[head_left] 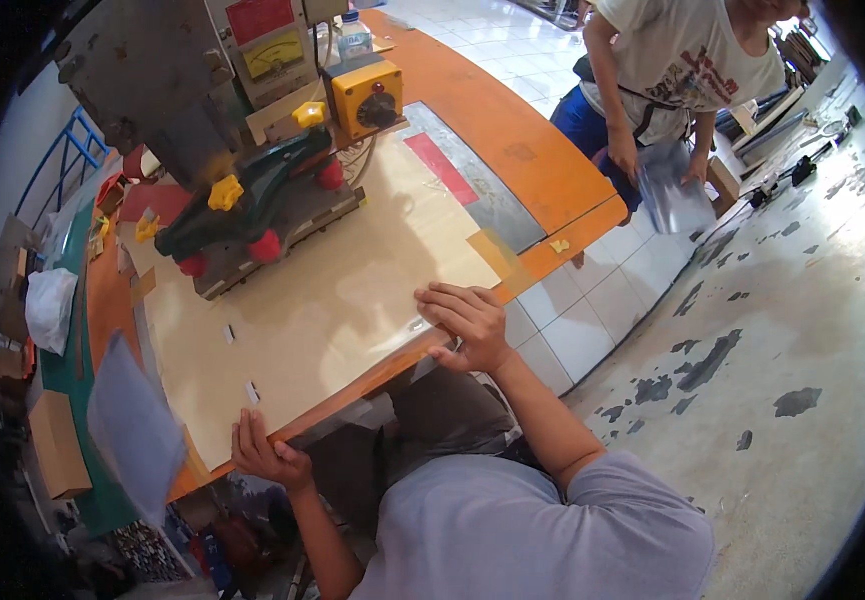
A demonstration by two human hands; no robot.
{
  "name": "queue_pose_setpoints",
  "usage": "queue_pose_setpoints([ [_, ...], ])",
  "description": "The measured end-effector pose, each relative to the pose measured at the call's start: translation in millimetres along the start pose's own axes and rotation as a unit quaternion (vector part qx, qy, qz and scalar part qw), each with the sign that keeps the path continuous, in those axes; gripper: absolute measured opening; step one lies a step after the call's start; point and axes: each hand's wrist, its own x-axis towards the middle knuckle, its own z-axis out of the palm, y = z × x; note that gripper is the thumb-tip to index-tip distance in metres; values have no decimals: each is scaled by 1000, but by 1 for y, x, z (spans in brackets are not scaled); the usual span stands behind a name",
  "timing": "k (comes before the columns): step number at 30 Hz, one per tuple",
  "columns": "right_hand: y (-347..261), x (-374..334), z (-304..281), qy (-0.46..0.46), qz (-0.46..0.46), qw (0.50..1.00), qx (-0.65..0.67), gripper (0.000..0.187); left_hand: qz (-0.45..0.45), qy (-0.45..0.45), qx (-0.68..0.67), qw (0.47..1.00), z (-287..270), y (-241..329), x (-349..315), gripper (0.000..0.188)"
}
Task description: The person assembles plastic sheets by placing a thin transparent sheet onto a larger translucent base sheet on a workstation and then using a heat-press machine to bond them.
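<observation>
Along the near edge of the bench (528,120), left hand (271,457) and right hand (465,325) rest loosely open on the pale sheet (323,310), spread partly beneath the dark press (273,200) — apparently steadying it. A next move would call for keeping it flat. At left, the white bag's (51,310) and cardboard box's (59,445) contents cannot be told.

There are two small pale pieces (230,333), one cream sheet (343,320) and one yellow control box (355,84). Red pads (265,249) number three (in view, at least); co-workers (678,60), one.
</observation>
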Motion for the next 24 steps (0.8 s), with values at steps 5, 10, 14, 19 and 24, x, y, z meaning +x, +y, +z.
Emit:
queue_pose_setpoints([
  [5, 0, -1, -5, -24, 8, 1000, 4, 57, 6, 5, -4, 1000, 2, 1, -1, 58],
  [10, -7, 5, -5, -65, 17, 997, 28, 60, -5, -10, 5, 1000, -4, -4, -5, 58],
  [14, -6, 8, -12, -67, 17, 997, 23, 65, -6, -17, -28, 999, -1, -4, -3, 59],
  [19, -9, 19, -23, -105, 31, 994, 31, 56, -21, -12, -45, 999, -18, 4, 18, 58],
  [24, -2, 57, -30, -194, 128, 968, 95, 34, -143, -117, -123, 975, -43, -19, 56, 29],
])
